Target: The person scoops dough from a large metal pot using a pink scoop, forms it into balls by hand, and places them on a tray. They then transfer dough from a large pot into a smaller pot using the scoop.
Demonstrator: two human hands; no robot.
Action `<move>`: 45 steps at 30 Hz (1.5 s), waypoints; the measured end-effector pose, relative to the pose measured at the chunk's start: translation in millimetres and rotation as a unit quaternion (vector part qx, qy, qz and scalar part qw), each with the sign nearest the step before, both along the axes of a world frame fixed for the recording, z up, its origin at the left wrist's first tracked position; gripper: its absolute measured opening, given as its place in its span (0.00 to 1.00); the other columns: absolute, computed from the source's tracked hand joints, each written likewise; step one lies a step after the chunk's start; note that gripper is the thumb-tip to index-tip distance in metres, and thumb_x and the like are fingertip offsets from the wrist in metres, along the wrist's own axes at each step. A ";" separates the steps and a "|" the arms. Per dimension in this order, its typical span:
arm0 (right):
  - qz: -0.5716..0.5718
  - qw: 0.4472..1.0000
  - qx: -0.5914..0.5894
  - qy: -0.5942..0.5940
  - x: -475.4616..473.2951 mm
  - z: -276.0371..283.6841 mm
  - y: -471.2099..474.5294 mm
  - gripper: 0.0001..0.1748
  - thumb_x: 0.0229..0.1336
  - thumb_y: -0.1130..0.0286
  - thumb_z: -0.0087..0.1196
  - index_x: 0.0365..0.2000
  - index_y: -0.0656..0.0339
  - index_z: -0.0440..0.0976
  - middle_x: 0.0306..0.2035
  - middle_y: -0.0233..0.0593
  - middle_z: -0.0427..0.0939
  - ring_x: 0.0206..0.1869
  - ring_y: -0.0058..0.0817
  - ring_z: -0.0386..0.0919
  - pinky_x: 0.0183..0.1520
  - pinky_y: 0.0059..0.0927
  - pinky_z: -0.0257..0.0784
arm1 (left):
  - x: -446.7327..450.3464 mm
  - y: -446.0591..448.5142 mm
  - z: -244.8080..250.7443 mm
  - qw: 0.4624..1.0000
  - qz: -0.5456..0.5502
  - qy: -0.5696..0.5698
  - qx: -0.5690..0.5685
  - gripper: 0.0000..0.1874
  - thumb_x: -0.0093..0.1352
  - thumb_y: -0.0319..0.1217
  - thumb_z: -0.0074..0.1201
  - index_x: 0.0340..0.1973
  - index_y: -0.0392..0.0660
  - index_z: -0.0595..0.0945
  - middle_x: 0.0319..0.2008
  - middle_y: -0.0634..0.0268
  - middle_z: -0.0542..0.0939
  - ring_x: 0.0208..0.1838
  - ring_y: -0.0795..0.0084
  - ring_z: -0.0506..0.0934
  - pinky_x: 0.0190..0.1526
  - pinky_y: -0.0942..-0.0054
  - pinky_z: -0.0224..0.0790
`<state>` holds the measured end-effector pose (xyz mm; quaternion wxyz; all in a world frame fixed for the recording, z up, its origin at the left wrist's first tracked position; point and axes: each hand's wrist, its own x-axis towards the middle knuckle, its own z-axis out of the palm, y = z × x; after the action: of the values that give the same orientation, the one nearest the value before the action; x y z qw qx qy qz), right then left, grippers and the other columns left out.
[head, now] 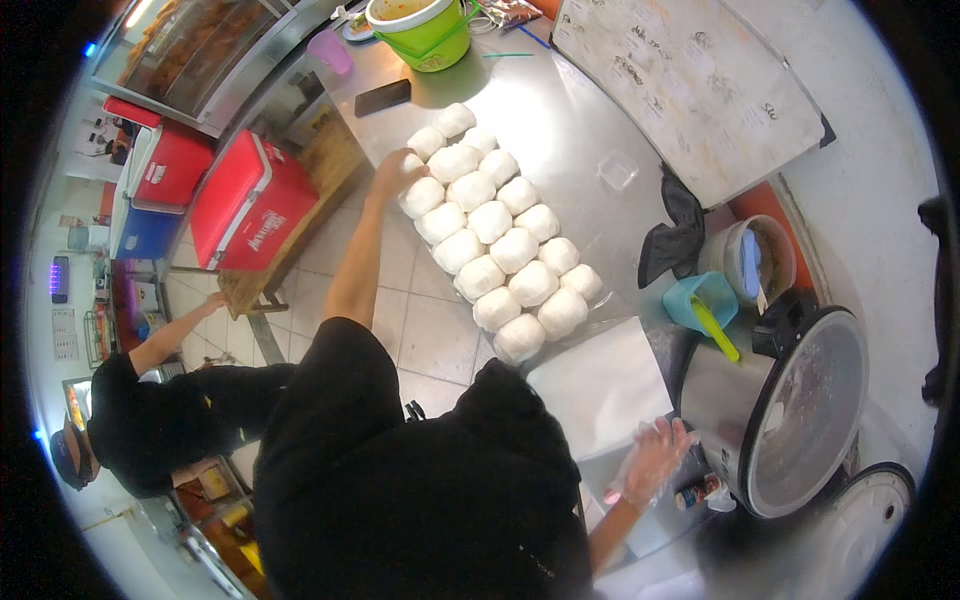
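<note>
Several rounded white bundles, which look paper-wrapped, lie close together in rows along the near edge of a steel table. My bare left hand has its fingers and thumb around a bundle at the left side of the group. On the right, my right hand wears a clear plastic glove. Its fingers are apart and nothing shows in them. That hand is by the lower right corner of a stack of white paper sheets; whether it touches the paper I cannot tell.
Right of the paper stands a large steel cooker, beside a blue pitcher holding a green-handled utensil. A phone and green bucket occupy the far end. Another person stands left, near a red cooler.
</note>
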<state>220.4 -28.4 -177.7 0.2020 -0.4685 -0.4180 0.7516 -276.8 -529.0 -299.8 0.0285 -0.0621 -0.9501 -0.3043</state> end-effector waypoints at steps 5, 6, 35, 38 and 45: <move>0.005 1.000 -0.006 -0.007 -5.2 4.2 8.6 0.39 0.64 0.32 0.45 0.57 0.57 0.64 0.42 0.42 0.75 0.40 0.31 0.73 0.42 0.35 0.69 | -18.1 -4.3 -9.7 0.993 0.000 -0.003 -0.121 0.33 0.64 0.58 0.61 0.55 0.48 0.81 0.54 0.52 0.80 0.59 0.53 0.76 0.62 0.51 0.65; 0.010 1.000 -0.007 -0.009 -4.1 3.6 10.2 0.39 0.64 0.32 0.44 0.57 0.57 0.64 0.42 0.41 0.75 0.39 0.31 0.73 0.42 0.35 0.69 | -22.4 -4.7 -9.6 0.988 0.006 0.005 -0.154 0.33 0.65 0.59 0.59 0.55 0.49 0.81 0.54 0.53 0.80 0.60 0.52 0.76 0.62 0.48 0.64; -0.028 0.963 0.133 -0.234 58.8 -9.6 0.6 0.18 0.70 0.54 0.51 0.46 0.59 0.69 0.38 0.37 0.76 0.37 0.25 0.71 0.40 0.30 0.70 | -22.0 274.2 39.1 0.930 -0.327 0.140 -0.096 0.14 0.67 0.39 0.60 0.46 0.51 0.84 0.48 0.68 0.80 0.53 0.54 0.72 0.52 0.48 0.63; -0.026 0.961 0.181 -0.209 68.3 1.9 -6.9 0.17 0.70 0.56 0.50 0.44 0.60 0.72 0.37 0.36 0.76 0.35 0.24 0.71 0.37 0.28 0.69 | -26.3 337.5 7.8 0.905 -0.353 0.158 -0.175 0.17 0.69 0.43 0.55 0.47 0.49 0.84 0.50 0.65 0.81 0.56 0.55 0.72 0.54 0.48 0.62; -0.027 0.940 0.193 -0.281 103.8 33.5 -28.8 0.10 0.67 0.64 0.56 0.45 0.56 0.74 0.38 0.38 0.78 0.31 0.20 0.73 0.31 0.24 0.70 | -49.4 371.9 -4.5 0.891 -0.377 0.052 -0.247 0.12 0.74 0.37 0.46 0.43 0.47 0.82 0.51 0.64 0.80 0.63 0.46 0.69 0.55 0.34 0.58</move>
<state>324.2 -57.2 -144.3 0.1833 -0.6241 -0.5818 0.4882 -326.2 -157.1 -304.3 -0.0551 -0.4366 -0.8969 -0.0442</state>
